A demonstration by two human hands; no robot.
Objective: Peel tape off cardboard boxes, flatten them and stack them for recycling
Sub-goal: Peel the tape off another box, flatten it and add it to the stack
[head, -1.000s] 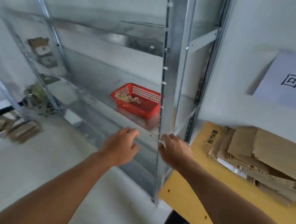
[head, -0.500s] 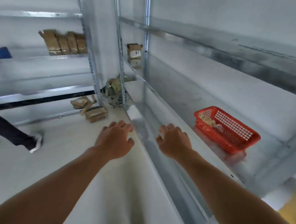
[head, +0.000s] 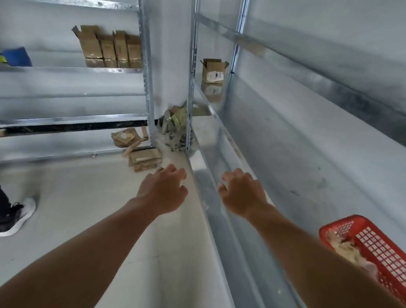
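Both hands were out in front and held nothing. The left hand (head: 162, 189) hung over the floor (head: 79, 203) with its fingers (head: 168, 172) loosely spread. The right hand (head: 242, 195) was above the front lip of the metal shelf (head: 294, 176), its fingers relaxed and slightly curled. Through the blur it could not be told whether the thumb touched the lip. Empty and forward like that, they looked set to fetch the next piece rather than to work on one.

The cardboard was all well apart from them. An open box (head: 214, 71) stood upright at the far end of the same shelf, flaps up, and I judged it the nearest one waiting to be peeled. A row of boxes (head: 110, 48) stood side by side on the shelving across the corner, kept off the floor as work to be done. Flattened cardboard (head: 142, 153) lay in low piles on the floor by the corner post, near a heap of scraps (head: 174, 128). A red basket (head: 374, 254) holding pale crumpled scraps sat on the shelf beside the right forearm, a sensible bin for peeled tape.
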